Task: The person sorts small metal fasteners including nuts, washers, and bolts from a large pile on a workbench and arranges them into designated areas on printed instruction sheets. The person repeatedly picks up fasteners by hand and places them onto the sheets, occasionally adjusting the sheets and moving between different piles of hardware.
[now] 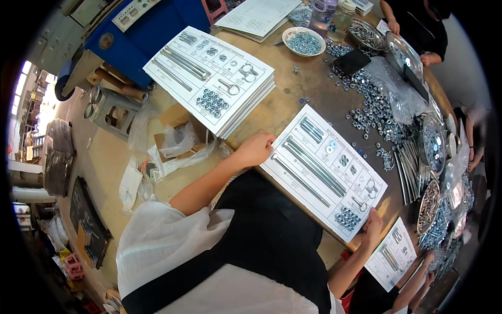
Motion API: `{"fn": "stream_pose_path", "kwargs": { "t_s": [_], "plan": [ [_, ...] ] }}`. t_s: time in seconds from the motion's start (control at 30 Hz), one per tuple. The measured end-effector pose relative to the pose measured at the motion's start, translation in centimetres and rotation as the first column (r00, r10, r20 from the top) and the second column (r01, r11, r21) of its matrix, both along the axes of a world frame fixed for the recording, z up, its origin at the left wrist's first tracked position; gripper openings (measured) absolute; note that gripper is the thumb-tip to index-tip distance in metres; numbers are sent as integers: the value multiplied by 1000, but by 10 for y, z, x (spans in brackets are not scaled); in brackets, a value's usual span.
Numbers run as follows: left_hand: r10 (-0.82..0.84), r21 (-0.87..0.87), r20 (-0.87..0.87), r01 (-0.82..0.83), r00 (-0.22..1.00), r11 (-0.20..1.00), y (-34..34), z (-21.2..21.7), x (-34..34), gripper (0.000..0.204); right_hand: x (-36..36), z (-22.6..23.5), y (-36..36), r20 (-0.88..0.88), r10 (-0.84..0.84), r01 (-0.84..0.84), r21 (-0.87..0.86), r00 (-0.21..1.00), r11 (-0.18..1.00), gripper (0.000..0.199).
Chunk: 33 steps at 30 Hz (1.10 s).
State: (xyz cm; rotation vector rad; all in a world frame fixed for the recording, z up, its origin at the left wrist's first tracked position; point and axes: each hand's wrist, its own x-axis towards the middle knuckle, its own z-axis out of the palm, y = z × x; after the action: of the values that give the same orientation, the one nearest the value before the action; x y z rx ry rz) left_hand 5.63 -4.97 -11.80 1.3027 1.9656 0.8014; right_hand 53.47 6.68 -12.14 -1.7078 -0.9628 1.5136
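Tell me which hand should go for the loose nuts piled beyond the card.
Probably the right hand. It holds the near right corner of the white card, on the same side as the pile of loose nuts. The left hand grips the card's far left corner, farther from them.

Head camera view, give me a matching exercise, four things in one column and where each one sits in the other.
Things:
1. white card of long bolts and nuts
2. stack of white cards
3. round white bowl of small metal parts
4. loose pile of silver nuts

Places:
A. far table edge
B. held by both hands
C. on bare tabletop right of centre
D. table's left corner

Pairs: 1-B, 2-D, 3-A, 4-C
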Motion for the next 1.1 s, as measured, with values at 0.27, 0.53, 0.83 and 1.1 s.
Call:
{"fn": "stream_pose_path", "kwargs": {
  "t_s": [0.27,0.53,0.83,1.1],
  "plan": [
    [43,-44,280,-32,959,999,-26,52,7,18,16,46,12,-58,72,-71,23,996,997,20],
    [176,24,406,-202,897,979,-50,142,-38,20,-65,141,53,-47,242,-229,193,969,954,21],
    [454,95,192,-477,870,874,-49,151,-205,26,-249,124,74,-224,488,-449,207,843,870,15],
    [524,105,12,-522,852,846,-64,136,-369,31,-397,85,16,-435,551,-553,136,712,822,16]
  ]
}}
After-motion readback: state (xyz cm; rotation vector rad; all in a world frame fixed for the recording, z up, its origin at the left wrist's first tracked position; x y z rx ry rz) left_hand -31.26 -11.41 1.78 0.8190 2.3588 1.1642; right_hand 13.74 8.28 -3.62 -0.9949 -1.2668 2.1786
